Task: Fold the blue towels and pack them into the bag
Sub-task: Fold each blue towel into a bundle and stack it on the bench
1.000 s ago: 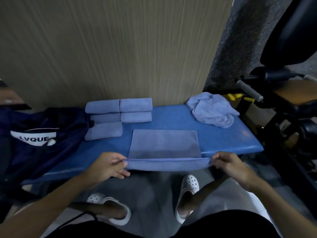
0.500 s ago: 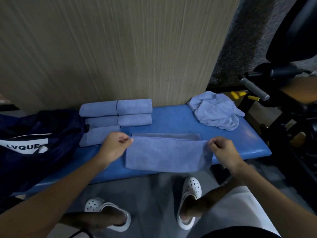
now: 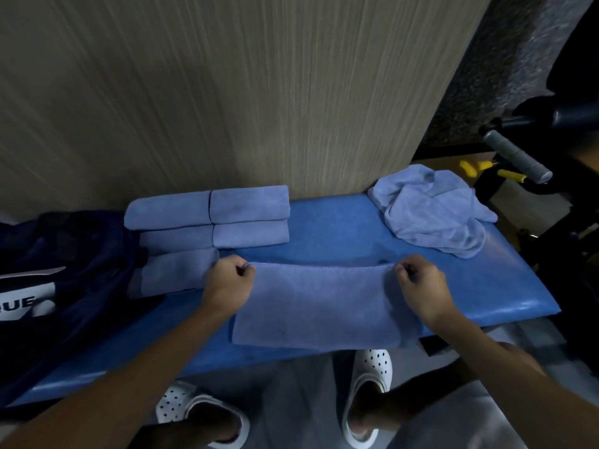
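Pinching the far corners of the flat blue towel (image 3: 321, 306): with curled fingers of the left hand (image 3: 227, 283) at one, of the right hand (image 3: 421, 286) at the other; spread over the near half of the blue bench (image 3: 340, 228), near edge close to the front lip; just beside the left hand, folded towels (image 3: 207, 218) packed against the wooden panel (image 3: 259, 92); beyond the far edge, bare bench up to the crumpled towel (image 3: 431, 215) at the right end; at the left end, the dark bag (image 3: 64, 264).
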Demonstrator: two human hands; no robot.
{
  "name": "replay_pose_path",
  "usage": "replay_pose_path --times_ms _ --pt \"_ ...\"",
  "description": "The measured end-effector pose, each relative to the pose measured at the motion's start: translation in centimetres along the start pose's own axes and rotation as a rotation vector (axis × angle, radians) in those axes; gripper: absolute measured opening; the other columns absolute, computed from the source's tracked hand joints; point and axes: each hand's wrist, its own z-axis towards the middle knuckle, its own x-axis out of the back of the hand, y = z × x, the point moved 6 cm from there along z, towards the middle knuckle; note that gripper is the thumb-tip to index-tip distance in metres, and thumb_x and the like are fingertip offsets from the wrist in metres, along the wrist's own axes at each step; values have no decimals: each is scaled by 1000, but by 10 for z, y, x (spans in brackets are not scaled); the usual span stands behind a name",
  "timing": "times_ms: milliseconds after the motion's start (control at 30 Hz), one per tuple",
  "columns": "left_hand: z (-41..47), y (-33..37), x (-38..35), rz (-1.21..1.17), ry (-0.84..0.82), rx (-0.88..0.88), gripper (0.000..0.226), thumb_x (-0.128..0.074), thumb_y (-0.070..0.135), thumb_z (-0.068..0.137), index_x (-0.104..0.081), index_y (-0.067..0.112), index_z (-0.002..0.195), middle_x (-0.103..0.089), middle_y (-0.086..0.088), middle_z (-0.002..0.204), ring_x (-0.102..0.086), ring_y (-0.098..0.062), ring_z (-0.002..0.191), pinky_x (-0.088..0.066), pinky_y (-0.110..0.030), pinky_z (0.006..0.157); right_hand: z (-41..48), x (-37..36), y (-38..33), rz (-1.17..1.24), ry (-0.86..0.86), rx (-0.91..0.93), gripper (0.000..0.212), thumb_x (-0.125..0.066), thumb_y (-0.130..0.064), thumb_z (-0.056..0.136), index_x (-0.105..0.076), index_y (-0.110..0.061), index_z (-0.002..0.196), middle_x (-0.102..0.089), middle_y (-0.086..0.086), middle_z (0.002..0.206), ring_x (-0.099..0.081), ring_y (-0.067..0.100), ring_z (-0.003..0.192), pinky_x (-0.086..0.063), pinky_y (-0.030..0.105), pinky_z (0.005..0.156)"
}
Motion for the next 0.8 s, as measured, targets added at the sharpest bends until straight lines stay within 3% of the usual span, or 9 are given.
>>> replay_pose_path --times_ms 200,300,467,567,800 --pt "2 -3 -6 -12 37 -94 27 -55 5 93 -54 -5 67 -48 -6 54 -45 -16 50 -33 -26 49 2 -1 -3 24 64 106 9 -60 -6 87 -60 -8 79 -53 4 88 -52 21 81 -36 26 76" --pt "3 -6 -9 -23 48 -102 27 -51 5 94 -51 -5 69 -47 -11 57 -42 -18 51 -31 -29 48 3 -1 -4 75 74 91 8 -58 -7 89 -59 -8 81 -56 3 87 -54 22 84 -41 32 77" --pt "3 -6 -11 -39 68 -133 37 -48 6 95 -34 10 61 -36 -3 59 -35 -17 58 -24 -28 49 7 -5 0 42 57 45 9 -57 -15 90 -60 -11 83 -59 1 85 -55 24 88 -46 45 83" --pt "6 -9 -15 -52 64 -113 36 -48 7 95 -36 10 61 -38 -4 60 -38 -20 61 -25 -28 50 9 -9 4 1 36 28 12 -58 -20 91 -59 -15 80 -60 -1 81 -56 24 85 -47 50 84" --pt "14 -16 -22 -39 91 -70 35 -50 7 95 -39 8 61 -40 -8 62 -43 -26 63 -31 -31 53 18 -14 9 -71 53 64 15 -61 -20 90 -59 -15 76 -58 0 81 -53 26 85 -46 47 80"
